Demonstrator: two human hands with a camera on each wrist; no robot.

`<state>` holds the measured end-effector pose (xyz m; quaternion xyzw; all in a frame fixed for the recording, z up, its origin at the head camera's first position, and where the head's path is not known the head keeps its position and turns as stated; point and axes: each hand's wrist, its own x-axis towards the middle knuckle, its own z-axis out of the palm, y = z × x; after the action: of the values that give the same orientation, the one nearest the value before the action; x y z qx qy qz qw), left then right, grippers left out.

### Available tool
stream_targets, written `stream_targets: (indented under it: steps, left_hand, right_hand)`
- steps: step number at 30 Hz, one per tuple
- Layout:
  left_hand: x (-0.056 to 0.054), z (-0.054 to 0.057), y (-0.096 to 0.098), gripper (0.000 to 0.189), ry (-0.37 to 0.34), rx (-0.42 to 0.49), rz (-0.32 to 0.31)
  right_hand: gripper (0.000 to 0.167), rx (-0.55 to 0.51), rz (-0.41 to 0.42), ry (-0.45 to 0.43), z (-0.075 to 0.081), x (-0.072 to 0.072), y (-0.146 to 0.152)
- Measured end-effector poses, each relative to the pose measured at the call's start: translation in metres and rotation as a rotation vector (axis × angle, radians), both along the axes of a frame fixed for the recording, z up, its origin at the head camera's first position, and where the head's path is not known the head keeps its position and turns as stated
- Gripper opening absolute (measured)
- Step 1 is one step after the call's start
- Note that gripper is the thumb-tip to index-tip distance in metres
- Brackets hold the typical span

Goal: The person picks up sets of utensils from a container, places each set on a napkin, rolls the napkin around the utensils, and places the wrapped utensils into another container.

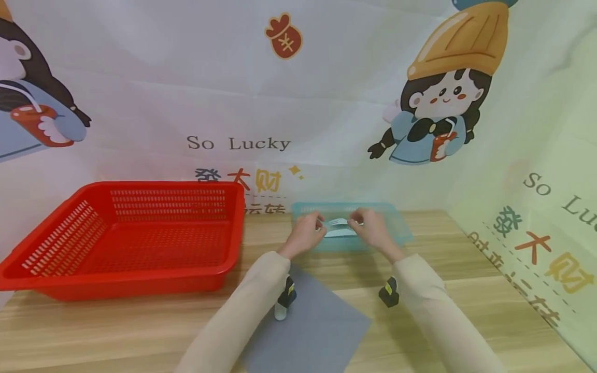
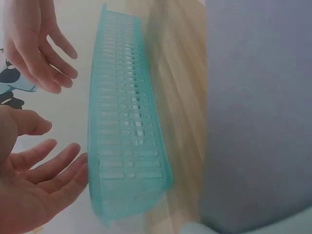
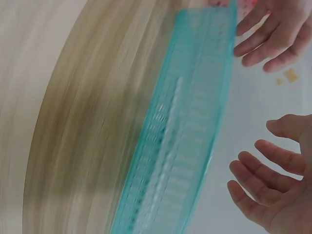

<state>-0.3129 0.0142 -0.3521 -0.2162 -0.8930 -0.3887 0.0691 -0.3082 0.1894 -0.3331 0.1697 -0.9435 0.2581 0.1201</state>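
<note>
A translucent teal basket (image 1: pixel 401 223) stands on the table against the back sheet. A white fork (image 1: pixel 338 221) and a longer pale utensil (image 1: pixel 339 233) lie in it. My left hand (image 1: pixel 306 234) is over the basket's left part, fingers loosely bent and empty; in the left wrist view its fingertips (image 2: pixel 80 163) are at the rim, contact unclear. My right hand (image 1: pixel 371 228) is over the right part, beside the fork; in the right wrist view its fingers (image 3: pixel 261 180) are spread and hold nothing.
A large red basket (image 1: pixel 140 282) stands on the left of the table. A grey mat (image 1: pixel 317 321) lies at the front, under my left forearm. A whitish rounded end of an object (image 1: pixel 280 312) shows on it. A printed sheet (image 1: pixel 326 114) hangs behind.
</note>
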Motion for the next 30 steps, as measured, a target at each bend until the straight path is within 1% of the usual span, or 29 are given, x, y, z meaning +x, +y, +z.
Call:
stream_targets:
  steps: [4,5,6,7,8,9,10,11,12,13,14,15,16,17,18,19,20,22,23,24,25,26,27,28,29,30]
  left_hand:
    - [-0.007,0.000,0.002,0.023,0.000,-0.049,-0.014]
    - [-0.012,-0.002,0.003,0.024,-0.010,-0.064,-0.015]
    - [-0.025,-0.015,0.003,0.025,0.023,-0.072,-0.030]
    - [-0.034,-0.022,0.003,0.026,0.021,-0.096,-0.031]
    - [-0.046,-0.031,0.005,0.028,0.012,-0.128,-0.030]
    - [-0.061,-0.043,0.006,0.030,0.003,-0.153,-0.029]
    - [-0.076,-0.056,0.008,0.032,-0.018,-0.174,-0.027]
    - [-0.095,-0.074,0.010,0.033,0.001,-0.198,-0.033]
    - [-0.112,-0.089,0.013,0.034,-0.006,-0.221,-0.029]
    - [-0.121,-0.095,0.017,0.034,-0.058,-0.256,-0.016]
    - [-0.131,-0.106,0.018,0.034,-0.034,-0.249,-0.033]
    - [-0.138,-0.114,0.019,0.031,0.001,-0.245,-0.045]
    - [-0.135,-0.111,0.020,0.028,-0.007,-0.252,-0.053]
    - [-0.129,-0.104,0.021,0.027,-0.011,-0.264,-0.060]
    - [-0.117,-0.091,0.022,0.026,-0.048,-0.267,-0.064]
    - [-0.101,-0.076,0.021,0.031,-0.052,-0.263,-0.076]
    - [-0.085,-0.061,0.020,0.037,-0.057,-0.259,-0.085]
    - [-0.052,-0.028,0.019,0.044,-0.135,-0.294,-0.074]
    - [-0.040,-0.017,0.019,0.047,-0.143,-0.295,-0.076]
    - [-0.032,-0.011,0.018,0.048,-0.152,-0.301,-0.081]
    - [-0.026,-0.006,0.018,0.049,-0.155,-0.304,-0.089]
    - [-0.023,-0.005,0.017,0.049,-0.160,-0.322,-0.092]
    - [-0.022,-0.004,0.017,0.048,-0.167,-0.333,-0.096]
    - [-0.023,-0.004,0.018,0.048,-0.196,-0.348,-0.095]
    - [-0.027,-0.008,0.020,0.049,-0.208,-0.361,-0.096]
    - [-0.035,-0.016,0.022,0.049,-0.216,-0.376,-0.092]
  right_hand:
    - [0.027,0.077,0.000,-0.002,0.000,-0.006,0.004]
    - [0.029,0.098,0.000,-0.018,-0.001,-0.008,0.006]
    - [0.031,0.119,-0.001,-0.030,-0.002,-0.011,0.007]
    - [0.033,0.140,0.010,-0.033,-0.005,-0.016,0.010]
    - [0.035,0.163,0.023,-0.039,-0.009,-0.020,0.012]
    - [0.036,0.183,0.035,-0.043,-0.013,-0.025,0.014]
    - [0.038,0.203,0.042,-0.029,-0.030,-0.044,0.023]
    - [0.039,0.224,0.041,-0.021,-0.053,-0.070,0.034]
    - [0.042,0.240,0.044,-0.017,-0.073,-0.093,0.045]
    - [0.045,0.250,0.047,-0.006,-0.096,-0.118,0.057]
    - [0.048,0.256,0.040,-0.002,-0.118,-0.143,0.068]
    - [0.052,0.255,0.033,0.005,-0.142,-0.171,0.080]
    - [0.055,0.262,0.021,-0.009,-0.165,-0.199,0.092]
    - [0.057,0.256,0.015,-0.052,-0.174,-0.211,0.098]
    - [0.058,0.252,0.017,-0.074,-0.176,-0.214,0.099]
    - [0.055,0.253,0.020,-0.077,-0.180,-0.218,0.100]
    - [0.052,0.258,0.012,-0.094,-0.179,-0.218,0.099]
    - [0.045,0.277,-0.005,-0.187,-0.167,-0.208,0.091]
    - [0.040,0.281,-0.003,-0.181,-0.164,-0.203,0.087]
    - [0.035,0.281,0.006,-0.165,-0.163,-0.200,0.085]
    - [0.030,0.280,0.003,-0.178,-0.164,-0.201,0.084]
    - [0.026,0.277,-0.001,-0.196,-0.168,-0.205,0.085]
    - [0.023,0.273,0.001,-0.210,-0.175,-0.213,0.088]
    - [0.019,0.278,0.002,-0.205,-0.189,-0.228,0.094]
    - [0.015,0.283,-0.003,-0.200,-0.204,-0.244,0.100]
    - [0.012,0.289,-0.015,-0.223,-0.219,-0.261,0.107]
